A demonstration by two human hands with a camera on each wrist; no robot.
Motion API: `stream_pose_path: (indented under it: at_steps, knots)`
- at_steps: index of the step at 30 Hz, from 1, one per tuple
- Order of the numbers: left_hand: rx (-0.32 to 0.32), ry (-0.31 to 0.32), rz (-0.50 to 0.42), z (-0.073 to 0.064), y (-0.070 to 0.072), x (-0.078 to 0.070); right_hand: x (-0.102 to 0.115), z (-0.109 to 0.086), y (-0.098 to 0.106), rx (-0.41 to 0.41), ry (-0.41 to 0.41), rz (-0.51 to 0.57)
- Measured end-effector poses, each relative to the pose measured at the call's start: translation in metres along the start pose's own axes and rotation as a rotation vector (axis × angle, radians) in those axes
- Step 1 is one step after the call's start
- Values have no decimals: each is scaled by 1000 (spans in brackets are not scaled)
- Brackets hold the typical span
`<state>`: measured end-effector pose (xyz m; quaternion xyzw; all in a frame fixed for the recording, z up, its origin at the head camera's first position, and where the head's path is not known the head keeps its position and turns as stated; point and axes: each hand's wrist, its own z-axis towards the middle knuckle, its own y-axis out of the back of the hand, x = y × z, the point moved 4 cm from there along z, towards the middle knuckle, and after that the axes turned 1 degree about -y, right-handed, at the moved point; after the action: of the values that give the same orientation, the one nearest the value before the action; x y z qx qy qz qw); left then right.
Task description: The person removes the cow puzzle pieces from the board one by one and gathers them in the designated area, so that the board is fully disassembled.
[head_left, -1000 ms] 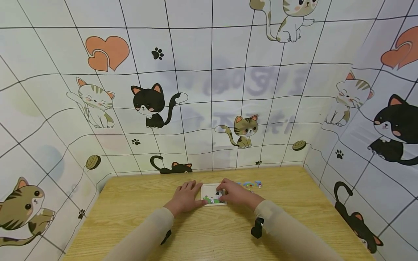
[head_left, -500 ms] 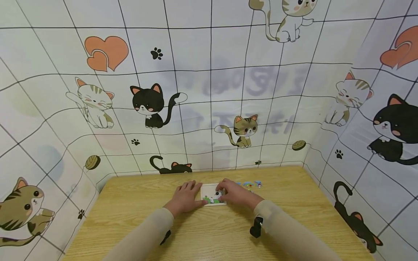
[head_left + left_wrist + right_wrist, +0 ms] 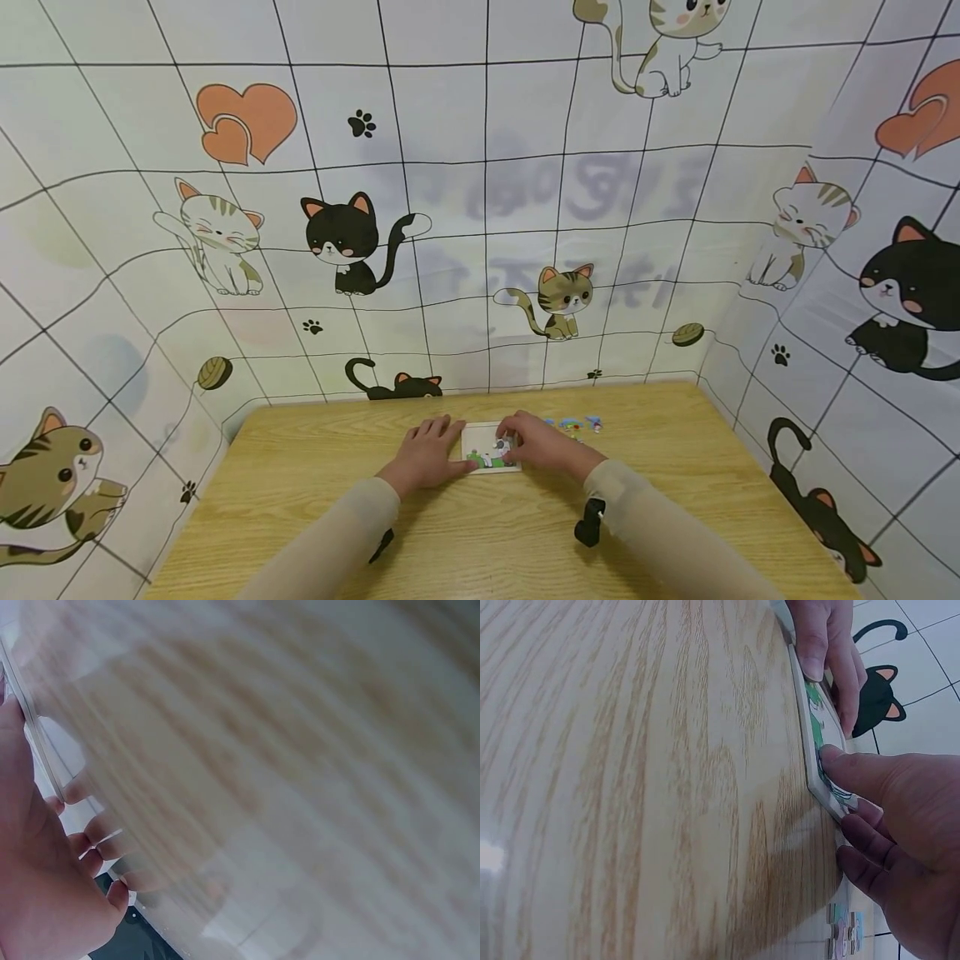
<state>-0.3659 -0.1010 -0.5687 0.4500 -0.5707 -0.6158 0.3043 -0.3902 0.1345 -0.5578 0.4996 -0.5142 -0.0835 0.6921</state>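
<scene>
A small white-framed jigsaw board [image 3: 480, 430] lies flat on the wooden table, with green and white picture pieces along its near side. My left hand [image 3: 426, 454] rests at the board's left end, fingers stretched forward and thumb on its near edge. In the right wrist view, the left thumb [image 3: 812, 669] presses the frame. Over the board's right part, my right hand [image 3: 542, 442] pinches a puzzle piece [image 3: 502, 445] with a grey patch between thumb and forefinger. The hand partly hides this piece. Its other fingers [image 3: 861, 864] curl by the board's edge.
Several loose colourful puzzle pieces [image 3: 573, 424] lie right of the board, beyond the right hand. The wooden table [image 3: 315, 467] meets cat-patterned cloth walls [image 3: 465, 333] at the back and sides. Dark straps with small cameras [image 3: 589, 523] sit on the wrists.
The dark patch on the piece under the right fingers now looks greyer and slightly shifted. Both hands and the board stay in nearly the same place.
</scene>
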Motion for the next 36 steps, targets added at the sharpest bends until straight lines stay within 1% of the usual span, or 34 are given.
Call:
stream_pose_path:
  at_steps: [6, 12, 15, 17, 21, 25, 29, 36]
  knots:
    - [5, -3, -6, 2, -2, 2, 1, 2, 3, -8, 16, -34]
    - [8, -3, -3, 3, -6, 5, -2, 4, 7, 19, 34, -56]
    - [3, -5, -11, 3, -5, 5, -2, 4, 7, 21, 38, -70]
    - [5, -4, -13, 2, -4, 3, -1, 3, 7, 7, 44, -84]
    - [7, -7, -19, 1, -1, 1, 0, -1, 5, -34, 65, -65]
    - [4, -7, -15, 2, -1, 3, 1, -4, 5, -66, 93, -18]
    - [3, -5, -11, 3, -4, 4, 6, -7, 8, -73, 107, 9]
    - [4, -5, -26, 4, -7, 5, 15, -16, 21, -82, 126, 12]
